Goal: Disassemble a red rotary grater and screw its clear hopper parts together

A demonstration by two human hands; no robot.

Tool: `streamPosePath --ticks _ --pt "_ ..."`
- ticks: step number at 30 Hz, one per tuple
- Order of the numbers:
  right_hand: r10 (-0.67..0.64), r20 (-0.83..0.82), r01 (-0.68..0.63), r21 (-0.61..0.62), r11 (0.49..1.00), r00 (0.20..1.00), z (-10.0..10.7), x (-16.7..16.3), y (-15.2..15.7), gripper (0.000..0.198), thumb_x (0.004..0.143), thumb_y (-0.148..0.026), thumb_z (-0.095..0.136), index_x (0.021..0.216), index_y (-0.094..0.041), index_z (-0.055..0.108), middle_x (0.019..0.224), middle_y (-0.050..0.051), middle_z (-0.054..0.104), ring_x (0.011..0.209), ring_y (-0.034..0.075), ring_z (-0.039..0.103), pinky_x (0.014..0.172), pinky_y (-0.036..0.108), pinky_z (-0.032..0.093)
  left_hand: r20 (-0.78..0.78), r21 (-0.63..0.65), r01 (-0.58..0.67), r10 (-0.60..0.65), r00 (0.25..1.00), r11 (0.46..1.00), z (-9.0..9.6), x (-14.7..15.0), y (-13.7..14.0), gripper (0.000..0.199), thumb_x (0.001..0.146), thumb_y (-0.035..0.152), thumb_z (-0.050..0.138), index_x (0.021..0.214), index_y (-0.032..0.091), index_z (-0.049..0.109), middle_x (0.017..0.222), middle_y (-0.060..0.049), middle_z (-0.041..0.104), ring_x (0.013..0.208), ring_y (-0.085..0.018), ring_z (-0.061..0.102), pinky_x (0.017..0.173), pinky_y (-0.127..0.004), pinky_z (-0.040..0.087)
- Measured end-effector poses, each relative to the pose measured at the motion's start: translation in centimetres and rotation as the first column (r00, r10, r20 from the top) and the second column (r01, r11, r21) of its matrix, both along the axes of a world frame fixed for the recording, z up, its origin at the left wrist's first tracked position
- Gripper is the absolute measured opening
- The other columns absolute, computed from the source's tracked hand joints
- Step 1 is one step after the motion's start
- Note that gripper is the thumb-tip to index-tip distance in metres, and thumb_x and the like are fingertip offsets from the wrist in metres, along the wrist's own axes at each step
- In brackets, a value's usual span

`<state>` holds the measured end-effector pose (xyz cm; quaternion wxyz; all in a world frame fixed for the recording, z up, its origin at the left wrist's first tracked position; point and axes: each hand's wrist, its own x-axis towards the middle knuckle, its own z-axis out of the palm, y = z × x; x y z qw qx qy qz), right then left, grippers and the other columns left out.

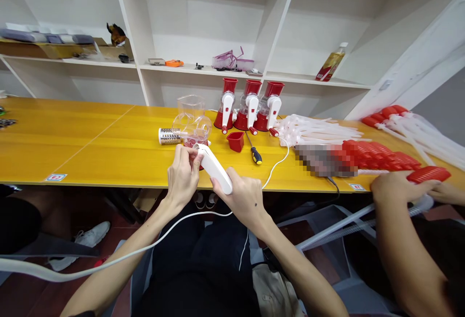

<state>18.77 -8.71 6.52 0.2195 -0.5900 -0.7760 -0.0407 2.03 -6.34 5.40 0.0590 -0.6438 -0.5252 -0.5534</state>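
Note:
A white crank arm (215, 167), apparently from a rotary grater, is held between my two hands over the table's front edge. The fingers of my left hand (182, 171) pinch its upper end. My right hand (244, 196) wraps around the lower end, with the thumb along its side. Just beyond my left hand stands a clear grater body (192, 118) on a red base, partly hidden by the hand. A metal grating drum (170, 136) with a white rim lies on its side to the left. To the right is a red hopper pusher (236, 141).
Three red and white rotary graters (251, 106) stand at the back. A yellow-black screwdriver (256, 155) and a white cable lie on the table (109, 147). Toward the right are white plastic pieces (316, 129), red ribbed parts (381, 155) and a co-worker's hand (394, 188) holding one.

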Motion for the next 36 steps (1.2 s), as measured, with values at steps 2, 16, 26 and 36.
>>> streamPosePath --ticks 2,16,26,36 --pt "-0.001 -0.002 0.001 -0.003 1.0 1.0 0.0 0.0 0.1 0.067 0.091 -0.067 0.037 0.09 -0.003 0.056 0.06 -0.002 0.041 0.061 -0.008 0.031 0.063 0.005 0.034 -0.007 0.001 -0.001 0.001 1.0 1.0 -0.1 0.0 0.0 0.029 0.103 0.046 0.049 0.095 0.018 0.055 0.093 -0.002 0.058 0.065 -0.01 0.061 0.055 -0.021 0.045" --pt "0.002 -0.028 -0.002 -0.006 1.0 1.0 -0.5 -0.5 0.1 0.068 0.091 -0.068 0.037 0.089 -0.003 0.056 0.058 -0.003 0.039 0.059 -0.008 0.028 0.061 0.004 0.031 0.02 0.002 0.014 -0.014 1.0 1.0 0.0 -0.2 0.2 0.031 0.103 0.047 0.051 0.092 0.018 0.055 0.089 0.0 0.061 0.062 -0.009 0.063 0.054 -0.021 0.046" --pt "-0.086 -0.072 0.074 -0.157 0.985 0.994 0.7 0.4 0.8 0.071 0.089 -0.071 0.038 0.095 -0.003 0.058 0.061 -0.002 0.042 0.062 -0.007 0.032 0.065 0.005 0.035 -0.09 0.187 0.007 0.01 0.996 0.982 1.1 -1.6 -0.1 0.025 0.104 0.039 0.049 0.091 0.018 0.054 0.086 -0.001 0.054 0.071 -0.011 0.059 0.064 -0.024 0.052" --pt "-0.126 -0.188 0.08 -0.234 0.969 0.974 2.5 2.6 1.4 0.076 0.087 -0.076 0.034 0.094 -0.004 0.057 0.068 -0.001 0.048 0.062 -0.008 0.024 0.063 0.006 0.028 0.112 0.126 -0.116 0.102 0.989 0.985 4.2 -4.9 -1.1 0.024 0.094 0.041 0.065 0.087 0.018 0.061 0.082 0.0 0.065 0.067 -0.011 0.06 0.065 -0.023 0.051"
